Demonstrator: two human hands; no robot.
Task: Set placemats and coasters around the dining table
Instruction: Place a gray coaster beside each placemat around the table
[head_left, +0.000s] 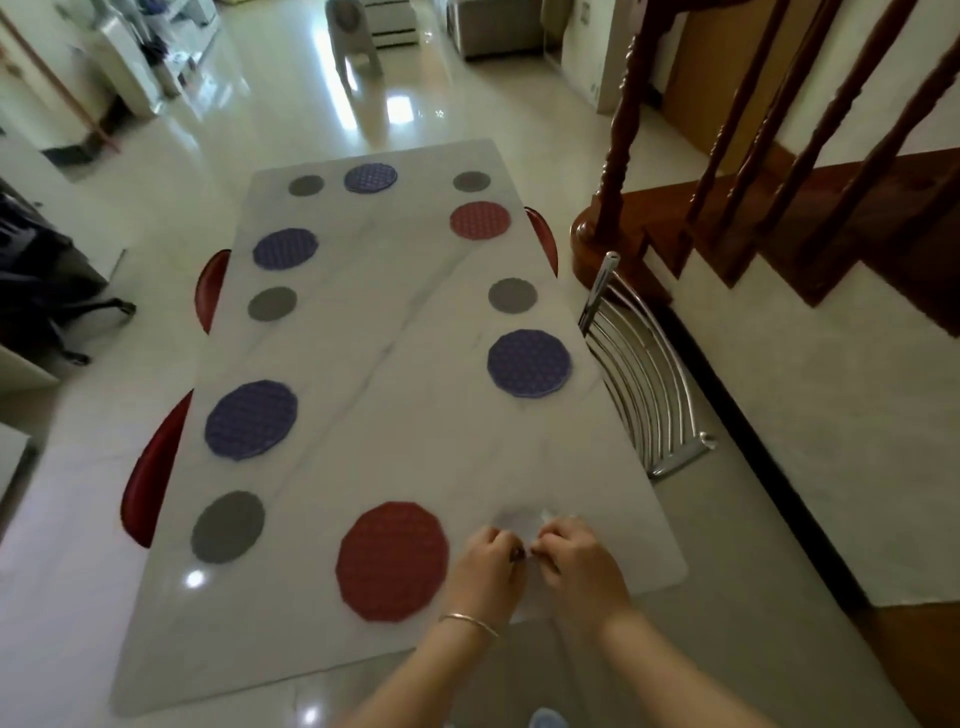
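Standing at the near end of the long white marble bench (395, 322), looking down its length. My left hand (488, 564) and right hand (582, 564) are close together at the near right corner, knuckles almost touching, fingers (511, 545) curled in and pinching something pale and thin between them. It's too washed out against the marble to say what it is, could be a light coaster or some wrapper. There's a thin bangle (467, 622) on my left wrist.

Just left of my hands sits a big red placemat (392, 561), flat on the bench and close to my left hand but not touching it. Farther left, near the edge, is a grey coaster (227, 527).

Up the left side: a purple placemat (251, 420), another grey coaster (271, 303), then a second purple placemat (285, 249). At the far end there's a small grey coaster (306, 185), a purple placemat (370, 178), and one more grey coaster (471, 181). Down the right side: a red placemat (479, 220), a grey coaster (512, 296), and a purple placemat (529, 363).

Red chairs (150, 478) are tucked in along the left, and a chrome chair back (644, 374) stands at the right edge, next to the wooden staircase (779, 208).
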